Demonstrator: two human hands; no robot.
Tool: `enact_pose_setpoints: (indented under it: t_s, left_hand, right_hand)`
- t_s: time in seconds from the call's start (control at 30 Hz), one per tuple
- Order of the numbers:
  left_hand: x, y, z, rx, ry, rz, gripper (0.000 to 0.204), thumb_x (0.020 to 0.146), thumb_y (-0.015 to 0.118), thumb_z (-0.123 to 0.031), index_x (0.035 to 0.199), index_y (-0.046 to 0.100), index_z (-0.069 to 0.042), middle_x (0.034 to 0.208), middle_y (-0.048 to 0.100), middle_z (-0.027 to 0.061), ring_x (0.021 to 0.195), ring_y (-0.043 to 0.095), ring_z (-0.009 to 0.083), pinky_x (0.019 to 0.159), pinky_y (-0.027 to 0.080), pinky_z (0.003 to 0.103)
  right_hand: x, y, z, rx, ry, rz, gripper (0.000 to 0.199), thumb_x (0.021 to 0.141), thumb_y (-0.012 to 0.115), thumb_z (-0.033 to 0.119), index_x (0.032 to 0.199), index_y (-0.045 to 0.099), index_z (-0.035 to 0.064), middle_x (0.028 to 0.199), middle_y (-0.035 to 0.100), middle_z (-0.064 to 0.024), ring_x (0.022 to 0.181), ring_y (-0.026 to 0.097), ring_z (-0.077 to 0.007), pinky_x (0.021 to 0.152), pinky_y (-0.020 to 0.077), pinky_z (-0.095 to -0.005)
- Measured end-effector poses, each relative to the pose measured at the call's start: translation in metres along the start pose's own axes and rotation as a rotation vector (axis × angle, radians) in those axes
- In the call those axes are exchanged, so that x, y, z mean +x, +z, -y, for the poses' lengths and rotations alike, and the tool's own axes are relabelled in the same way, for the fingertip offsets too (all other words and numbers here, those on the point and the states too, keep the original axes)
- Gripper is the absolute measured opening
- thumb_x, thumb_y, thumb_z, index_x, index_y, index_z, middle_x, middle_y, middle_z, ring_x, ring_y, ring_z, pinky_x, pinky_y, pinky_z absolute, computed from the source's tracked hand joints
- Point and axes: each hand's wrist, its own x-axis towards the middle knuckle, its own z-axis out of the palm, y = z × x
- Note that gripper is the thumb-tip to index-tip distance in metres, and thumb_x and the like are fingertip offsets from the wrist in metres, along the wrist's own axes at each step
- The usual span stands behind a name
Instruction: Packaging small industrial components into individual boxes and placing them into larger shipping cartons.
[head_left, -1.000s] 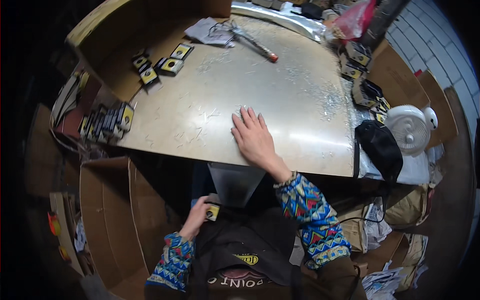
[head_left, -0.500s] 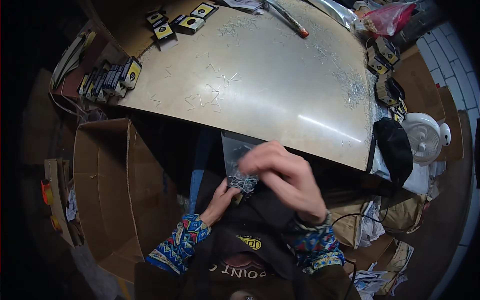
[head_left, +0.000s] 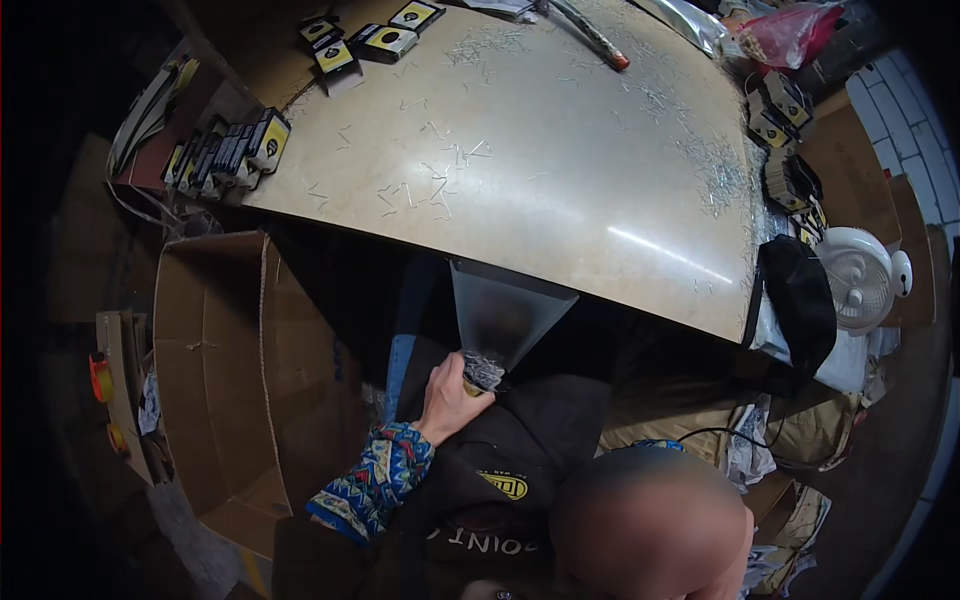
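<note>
My left hand (head_left: 455, 405) is closed around a small yellow and black box (head_left: 470, 388). Its open top is heaped with thin silvery wire pieces (head_left: 485, 370). Right above the box, the narrow lower end of a grey chute (head_left: 535, 305) slopes down from the table edge. The chute's middle is in shadow. My right hand (head_left: 650, 520) is raised close to the camera at the lower right, large and blurred. Its fingers cannot be made out, nor whether anything is in them.
Loose wire pieces (head_left: 715, 170) lie scattered on the pale tabletop (head_left: 540, 200). Small boxes (head_left: 225, 150) stand in a row at its left edge, with more boxes (head_left: 385, 42) behind. A cardboard carton (head_left: 215, 390) is at the left. A white fan (head_left: 857, 280) and black bag (head_left: 797, 300) are at the right.
My right hand has left the chute and come back toward me at the lower right, uncovering the chute. My left hand still holds the box, which has shifted slightly.
</note>
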Motion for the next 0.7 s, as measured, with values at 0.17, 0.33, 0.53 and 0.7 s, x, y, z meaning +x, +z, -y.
enact_pose_setpoints:
  t_s: [0.17,0.33,0.53,0.7]
  left_hand:
    - [-0.005,-0.002,0.012,-0.114,-0.067,-0.074,0.068,0.067,0.080,-0.016,0.125,0.047,-0.001,0.114,0.058,0.0204,0.106,0.059,0.0392,0.088,0.050,0.044]
    - [-0.020,-0.007,0.001,-0.095,-0.060,-0.067,0.076,0.069,0.084,-0.015,0.129,0.039,-0.002,0.112,0.058,0.0202,0.103,0.060,0.0371,0.088,0.050,0.039]
    - [-0.008,-0.029,-0.021,-0.033,0.106,-0.099,0.073,0.070,0.079,-0.007,0.131,0.039,-0.002,0.114,0.054,0.0201,0.102,0.059,0.0366,0.086,0.049,0.040]
    - [0.024,-0.039,-0.066,0.160,0.318,-0.213,0.094,0.069,0.081,-0.009,0.145,0.027,0.002,0.134,0.046,0.0228,0.121,0.046,0.0395,0.101,0.039,0.044]
  right_hand:
    - [-0.028,-0.046,-0.039,-0.490,0.400,-0.028,0.013,0.088,0.054,-0.006,0.085,0.066,-0.0015,0.082,0.063,-0.0127,0.077,0.063,-0.0244,0.064,0.0513,-0.0327]
    - [-0.139,-0.057,-0.133,-1.149,0.789,0.085,0.039,0.082,0.059,-0.003,0.121,0.059,0.0014,0.116,0.063,-0.0174,0.092,0.066,-0.0366,0.076,0.0552,-0.0382]
    - [-0.106,-0.069,-0.125,-1.169,0.624,-0.096,0.023,0.087,0.065,0.008,0.110,0.066,0.0015,0.097,0.069,-0.0187,0.084,0.069,-0.0334,0.069,0.0549,-0.0364]
    - [-0.092,-0.102,-0.113,-1.392,0.636,-0.244,0.012,0.086,0.066,0.008,0.096,0.068,0.0016,0.075,0.066,-0.0183,0.066,0.067,-0.0332,0.058,0.0519,-0.0365]
